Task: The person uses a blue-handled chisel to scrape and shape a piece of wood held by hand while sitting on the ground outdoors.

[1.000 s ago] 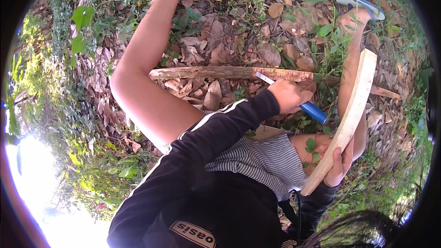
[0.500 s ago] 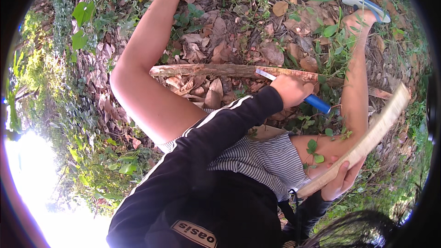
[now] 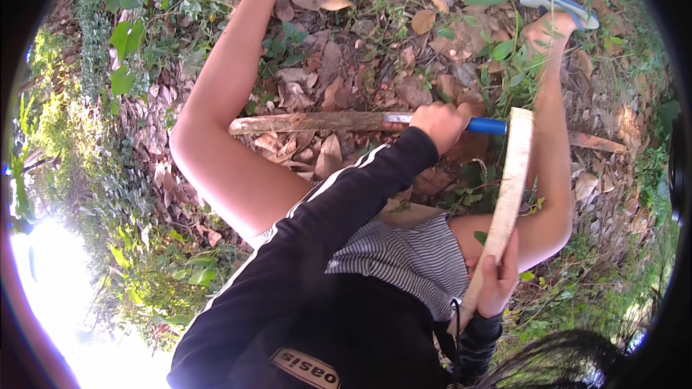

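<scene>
Left hand point(image 3: 441, 124) fisted tight on the blue handle of a knife point(image 3: 461, 125), blade flat along a rough brown stick point(image 3: 310, 122) lying across dry leaves point(image 3: 324, 72) on the ground. Right hand point(image 3: 497, 281) fully wrapped round the low end of a pale peeled stick point(image 3: 508, 187), held near upright, top just beside the knife handle. Pale wood smooth, barkless, flat-sided; brown one bark-covered, flaky
</scene>
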`<state>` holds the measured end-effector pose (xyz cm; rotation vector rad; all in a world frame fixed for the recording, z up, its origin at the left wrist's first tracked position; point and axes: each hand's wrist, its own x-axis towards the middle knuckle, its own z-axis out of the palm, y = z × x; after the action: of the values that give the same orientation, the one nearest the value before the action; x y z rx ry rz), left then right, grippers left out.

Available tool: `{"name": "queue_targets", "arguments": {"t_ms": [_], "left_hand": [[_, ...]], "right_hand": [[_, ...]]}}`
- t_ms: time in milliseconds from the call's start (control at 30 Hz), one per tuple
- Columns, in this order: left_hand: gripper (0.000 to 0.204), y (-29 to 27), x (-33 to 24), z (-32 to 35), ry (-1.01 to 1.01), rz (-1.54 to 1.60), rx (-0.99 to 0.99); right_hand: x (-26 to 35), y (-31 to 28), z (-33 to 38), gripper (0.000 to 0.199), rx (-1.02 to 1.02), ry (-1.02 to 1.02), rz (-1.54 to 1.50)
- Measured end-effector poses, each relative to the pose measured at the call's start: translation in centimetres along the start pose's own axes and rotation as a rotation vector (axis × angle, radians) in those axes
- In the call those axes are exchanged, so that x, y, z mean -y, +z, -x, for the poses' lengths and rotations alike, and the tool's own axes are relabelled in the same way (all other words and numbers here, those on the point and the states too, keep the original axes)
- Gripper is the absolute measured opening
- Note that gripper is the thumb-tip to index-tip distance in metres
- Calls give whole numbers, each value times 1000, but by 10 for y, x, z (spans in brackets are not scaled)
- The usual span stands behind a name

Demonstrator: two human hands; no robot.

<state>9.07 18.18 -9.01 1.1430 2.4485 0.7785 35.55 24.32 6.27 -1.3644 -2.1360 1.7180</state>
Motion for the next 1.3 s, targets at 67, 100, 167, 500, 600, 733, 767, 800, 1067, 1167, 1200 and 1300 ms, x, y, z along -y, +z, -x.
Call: {"name": "queue_targets", "arguments": {"t_ms": [67, 100, 167, 500, 600, 733, 767, 800, 1067, 1167, 1200, 1300], "left_hand": [[16, -3, -4, 6, -3, 13, -5], [17, -4, -5, 0, 8, 16, -10], [19, -2, -5, -4, 36, 8, 20], [24, -114, 47, 25, -85, 1147, -949], [29, -147, 76, 45, -37, 1520, -903], [30, -122, 71, 61, -58, 1590, -819], [31, -115, 70, 61, -76, 1575, -826], [31, -108, 69, 62, -93, 1560, -832], [34, -91, 66, 56, -155, 1656, -811], [33, -87, 68, 56, -151, 1670, -811], [34, -85, 69, 57, -150, 1670, -818], [34, -81, 67, 56, -147, 1655, -833]], "right_hand": [[21, 4, -3, 66, -222, 69, -210], [6, 0, -12, 66, -271, 57, -210], [3, 6, -6, 64, 2, 37, -88], [14, 9, -28, 62, -105, 104, -279], [12, 13, -29, 62, 52, 57, -209], [21, 23, -34, 64, 105, 52, -286], [22, 26, -35, 65, 93, 44, -285], [24, 31, -35, 65, 81, 36, -284], [29, 38, -30, 68, 103, 63, -274], [36, 38, -32, 69, 155, 43, -260], [40, 38, -32, 69, 174, 30, -250], [59, 43, -36, 70, 255, -43, -204]]}}
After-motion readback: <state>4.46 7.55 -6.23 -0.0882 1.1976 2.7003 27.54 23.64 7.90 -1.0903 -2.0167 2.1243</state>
